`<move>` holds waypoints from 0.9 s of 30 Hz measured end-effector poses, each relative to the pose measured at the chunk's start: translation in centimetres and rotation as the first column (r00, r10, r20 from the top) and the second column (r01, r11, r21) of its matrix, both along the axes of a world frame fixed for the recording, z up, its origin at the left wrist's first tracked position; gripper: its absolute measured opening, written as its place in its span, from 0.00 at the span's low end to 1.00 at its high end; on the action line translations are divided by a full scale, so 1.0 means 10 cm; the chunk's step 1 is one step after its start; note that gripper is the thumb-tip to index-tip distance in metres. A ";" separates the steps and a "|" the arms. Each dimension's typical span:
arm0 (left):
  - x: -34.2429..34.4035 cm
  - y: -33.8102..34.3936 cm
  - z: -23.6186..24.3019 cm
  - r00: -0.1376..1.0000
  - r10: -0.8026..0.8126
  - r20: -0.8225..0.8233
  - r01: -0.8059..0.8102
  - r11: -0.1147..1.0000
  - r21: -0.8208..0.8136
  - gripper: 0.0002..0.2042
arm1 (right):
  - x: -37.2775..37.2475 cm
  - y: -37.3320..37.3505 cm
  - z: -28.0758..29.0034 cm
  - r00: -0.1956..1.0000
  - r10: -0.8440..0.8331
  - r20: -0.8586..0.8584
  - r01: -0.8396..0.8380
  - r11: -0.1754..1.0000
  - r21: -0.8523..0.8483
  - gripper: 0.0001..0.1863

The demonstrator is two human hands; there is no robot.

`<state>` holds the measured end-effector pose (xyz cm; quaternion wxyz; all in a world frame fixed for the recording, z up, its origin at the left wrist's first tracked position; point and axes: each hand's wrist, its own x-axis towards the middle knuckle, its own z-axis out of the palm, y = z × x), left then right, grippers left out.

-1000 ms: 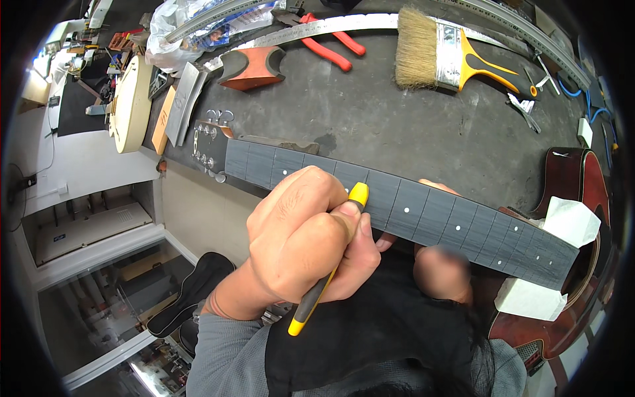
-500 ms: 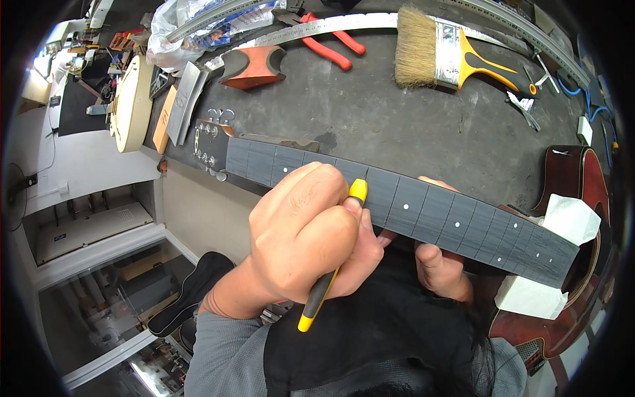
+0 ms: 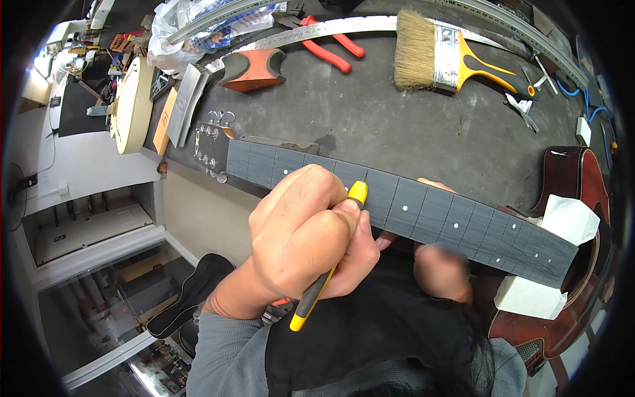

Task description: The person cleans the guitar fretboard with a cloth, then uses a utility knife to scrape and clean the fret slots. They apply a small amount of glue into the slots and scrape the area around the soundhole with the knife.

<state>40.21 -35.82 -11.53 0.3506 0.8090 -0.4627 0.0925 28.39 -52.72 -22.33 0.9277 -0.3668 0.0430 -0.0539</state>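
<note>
My left hand (image 3: 307, 231) is closed round a slim yellow-and-black handled tool (image 3: 305, 308). The tool slants across the guitar's dark fingerboard (image 3: 430, 212), its yellow upper end (image 3: 358, 192) over the board near a thin cross line. Its working tip I cannot make out. My right hand (image 3: 442, 272) grips the neck from below, thumb side at the near edge and fingertips showing past the far edge; part of it is blurred. White dots and thin cross lines mark the board. The headstock (image 3: 210, 149) with metal tuners points left; the dark red body (image 3: 575, 178) lies at the right.
White paper pieces (image 3: 570, 220) cover the body beside the fingerboard's end. On the dark bench (image 3: 357, 112) lie a wide brush (image 3: 446, 53), red-handled pliers (image 3: 327, 49), a red-and-black block (image 3: 254, 69), metal rulers (image 3: 324, 28) and a plastic bag (image 3: 173, 36).
The lower end of the yellow-and-black tool has swung slightly left, and my left hand has shifted a little with it. My right hand stays on the neck.
</note>
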 end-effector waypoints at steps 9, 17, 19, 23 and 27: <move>-0.01 -0.01 -0.03 1.000 -0.002 0.021 0.002 1.000 0.004 0.16 | 0.02 0.00 0.04 1.000 -0.031 -0.003 0.031 0.999 -0.016 0.50; 0.00 0.02 -0.01 0.999 -0.036 -0.004 0.036 0.999 0.009 0.16 | 0.01 0.01 0.00 1.000 -0.009 0.017 0.009 1.000 0.018 0.49; -0.02 0.02 -0.02 1.000 -0.014 -0.006 0.014 1.000 -0.003 0.16 | 0.01 -0.01 -0.02 0.999 0.024 0.021 -0.024 1.000 0.018 0.49; -0.01 0.01 -0.02 1.000 -0.001 0.000 0.001 1.000 -0.011 0.16 | -0.01 -0.02 -0.04 0.999 0.038 0.019 -0.038 0.999 0.007 0.49; -0.01 0.00 -0.02 1.000 -0.003 0.004 0.003 1.000 -0.004 0.16 | 0.01 -0.02 0.00 0.999 0.031 0.022 -0.032 0.999 0.012 0.49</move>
